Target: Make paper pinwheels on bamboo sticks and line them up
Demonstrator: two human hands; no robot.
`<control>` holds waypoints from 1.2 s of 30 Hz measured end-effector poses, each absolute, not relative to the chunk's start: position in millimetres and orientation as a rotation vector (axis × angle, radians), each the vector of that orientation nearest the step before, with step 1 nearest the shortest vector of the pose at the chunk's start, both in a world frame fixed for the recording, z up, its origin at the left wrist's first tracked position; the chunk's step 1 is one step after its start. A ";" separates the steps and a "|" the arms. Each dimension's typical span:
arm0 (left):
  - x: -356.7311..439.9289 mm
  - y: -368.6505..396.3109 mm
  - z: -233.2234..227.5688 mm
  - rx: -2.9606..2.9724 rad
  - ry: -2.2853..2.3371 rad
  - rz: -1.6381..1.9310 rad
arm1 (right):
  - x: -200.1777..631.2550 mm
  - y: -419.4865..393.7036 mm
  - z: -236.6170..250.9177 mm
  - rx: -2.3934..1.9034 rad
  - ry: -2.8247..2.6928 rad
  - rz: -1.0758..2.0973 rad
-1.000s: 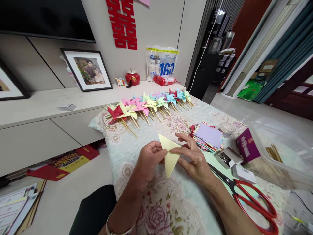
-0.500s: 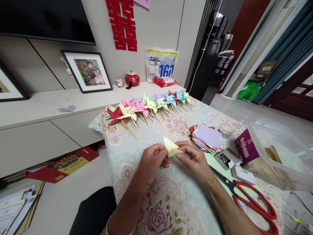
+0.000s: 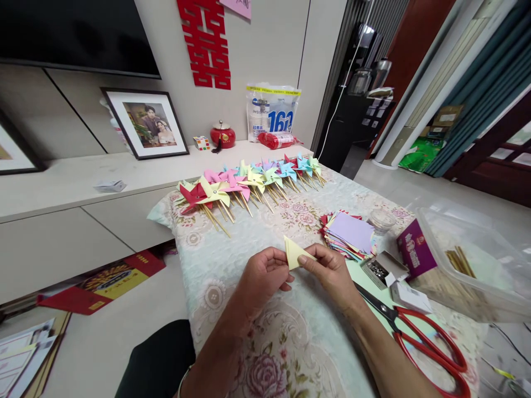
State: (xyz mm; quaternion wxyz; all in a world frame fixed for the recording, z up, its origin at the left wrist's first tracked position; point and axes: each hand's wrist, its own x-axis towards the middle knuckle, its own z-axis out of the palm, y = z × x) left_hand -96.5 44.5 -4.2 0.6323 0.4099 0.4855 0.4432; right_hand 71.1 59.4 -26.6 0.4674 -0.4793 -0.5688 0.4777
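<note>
both hands met over the floral tablecloth (image 3: 249, 232), just below centre of view; left hand (image 3: 262, 275) was curled nearly closed, fingertips pinching the 9 o'clock corner of a small folded yellow paper triangle (image 3: 295, 254); right hand (image 3: 332, 275) also mostly closed, thumb & forefinger nipping the triangle's 3 o'clock point; paper was held a little above the cloth, apex up toward 12; whether it was one fold or several layers i couldn't tell, too small.

at 2 o'clock from the hands, near, lay a fanned stack of coloured paper squares (image 3: 352, 233), lilac sheet on top; just beyond it a small clear round tub (image 3: 380, 220); at 3 o'clock a little open box of metal pins (image 3: 378, 269), w/ a purple carton (image 3: 415, 250) beside it & a clear plastic bin of wooden sticks (image 3: 464, 264) further out; red-handled scissors (image 3: 418, 337) lay at 4 o'clock, blades pointing toward the right wrist.

at 12 o'clock, well apart, a row of finished paper pinwheels (image 3: 249, 182) on sticks ran along the table's far edge.
</note>
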 end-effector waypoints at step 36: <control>-96.6 43.5 -14.8 0.993 1.129 1.056 | 67.6 58.6 -23.2 -0.924 -1.082 1.505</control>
